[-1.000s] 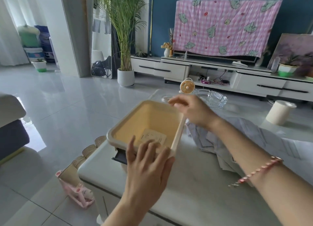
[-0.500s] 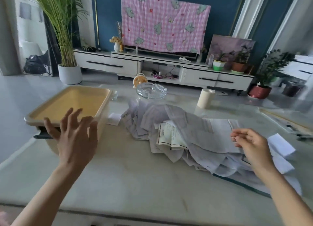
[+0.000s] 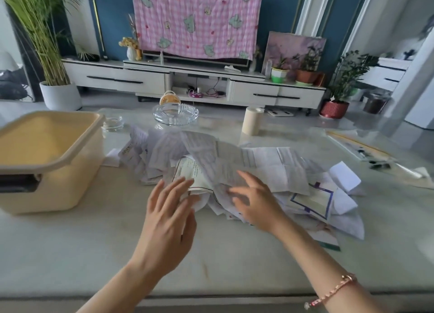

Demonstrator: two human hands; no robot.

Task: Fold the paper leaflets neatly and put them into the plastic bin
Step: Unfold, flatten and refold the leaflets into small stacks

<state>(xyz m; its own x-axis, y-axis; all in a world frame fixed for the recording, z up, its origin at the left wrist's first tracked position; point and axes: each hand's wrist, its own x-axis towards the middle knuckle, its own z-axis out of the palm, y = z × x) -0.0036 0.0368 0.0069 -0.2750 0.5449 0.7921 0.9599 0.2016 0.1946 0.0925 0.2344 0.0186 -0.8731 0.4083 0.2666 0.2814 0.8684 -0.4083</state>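
While both forearms reach in over the near edge of the table (image 3: 70, 254), we see the left hand (image 3: 168, 221) with fingers spread wide and holding nothing, its fingertips at the near edge of the leaflets (image 3: 270, 167). Just to its right, the right hand (image 3: 256, 204) is blurred and hovers over the same heap with fingers loosely splayed, gripping nothing. We cannot tell whether it touches the paper. A bracelet (image 3: 333, 291) circles its wrist. The leaflets lie unfolded in a loose pile across the middle of the table. The bin (image 3: 54, 167) stands on the table's left side, near the pile but apart from it. Beyond the pile we find a small glass (image 3: 113, 123), an ashtray (image 3: 175, 113) and a roll (image 3: 252, 120). Farther off stands a cabinet (image 3: 122, 80), with a pink cloth (image 3: 195, 19) hanging above it.
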